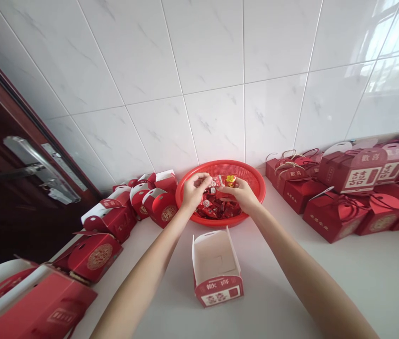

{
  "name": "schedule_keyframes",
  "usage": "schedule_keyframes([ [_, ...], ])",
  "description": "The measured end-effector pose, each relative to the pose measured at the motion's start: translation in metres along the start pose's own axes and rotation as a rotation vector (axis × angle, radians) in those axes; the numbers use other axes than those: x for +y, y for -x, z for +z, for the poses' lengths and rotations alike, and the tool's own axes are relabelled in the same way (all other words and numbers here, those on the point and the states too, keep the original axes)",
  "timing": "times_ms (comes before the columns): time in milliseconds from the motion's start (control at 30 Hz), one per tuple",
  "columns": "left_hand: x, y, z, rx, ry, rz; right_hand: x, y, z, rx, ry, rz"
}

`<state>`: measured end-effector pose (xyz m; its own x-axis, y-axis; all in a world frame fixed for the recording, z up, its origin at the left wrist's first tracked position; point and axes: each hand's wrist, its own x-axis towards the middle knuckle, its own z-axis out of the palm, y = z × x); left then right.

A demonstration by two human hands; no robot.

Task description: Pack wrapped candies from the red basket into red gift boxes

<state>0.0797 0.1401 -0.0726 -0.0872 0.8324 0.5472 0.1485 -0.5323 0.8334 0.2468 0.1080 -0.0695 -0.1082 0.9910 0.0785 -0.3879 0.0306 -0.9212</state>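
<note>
Both of my hands are over a red plastic basket [256, 181] holding a pile of wrapped candies [216, 207]. My left hand [195, 190] has its thumb and fingers closed on a red-and-white wrapped candy [216, 181]. Close beside it, my right hand [243, 195] pinches a wrapped candy with a red and gold wrapper [231, 179]; its fingertips are partly hidden. Between my forearms, in front of the basket, an open red gift box [216, 287] with a white inside stands upright on the white table [256, 292]. No candy shows inside the box.
Red gift boxes [96, 254] line the left side, several with open tops. More closed red boxes [337, 212], some stacked and some with cord handles, stand at the right. A white tiled wall [213, 117] rises behind the basket. A dark door [4, 197] with a metal handle is at left.
</note>
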Motion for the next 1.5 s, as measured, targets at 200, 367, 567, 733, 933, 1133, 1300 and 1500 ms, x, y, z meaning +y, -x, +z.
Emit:
schedule_keyframes([
  [200, -0.001, 0.002, 0.002, -0.111, -0.085, 0.018, 0.000, -0.001, -0.004, -0.145, 0.010, 0.049],
  [367, -0.001, 0.003, 0.003, -0.263, -0.080, 0.007, -0.002, 0.001, -0.004, -0.153, 0.004, 0.055],
  [567, -0.004, -0.001, 0.001, -0.268, -0.176, -0.006, -0.002, 0.001, 0.000, -0.050, -0.019, 0.041],
  [733, -0.014, -0.006, 0.000, -0.417, -0.444, -0.227, -0.001, -0.002, 0.000, 0.147, -0.102, -0.069],
  [933, -0.009, 0.001, 0.004, -0.890, -0.674, -0.315, -0.001, -0.003, -0.001, 0.185, -0.141, -0.076],
  [1133, -0.002, 0.002, 0.003, -1.012, -0.779, -0.250, -0.001, -0.002, -0.001, 0.180, -0.128, -0.079],
  [1300, -0.004, 0.002, 0.004, -1.017, -0.794, -0.224, -0.001, -0.003, -0.001, 0.186, -0.132, -0.072],
  [1500, -0.006, 0.003, 0.006, -0.984, -0.749, -0.222, -0.003, 0.000, 0.001, 0.168, -0.134, -0.072],
])
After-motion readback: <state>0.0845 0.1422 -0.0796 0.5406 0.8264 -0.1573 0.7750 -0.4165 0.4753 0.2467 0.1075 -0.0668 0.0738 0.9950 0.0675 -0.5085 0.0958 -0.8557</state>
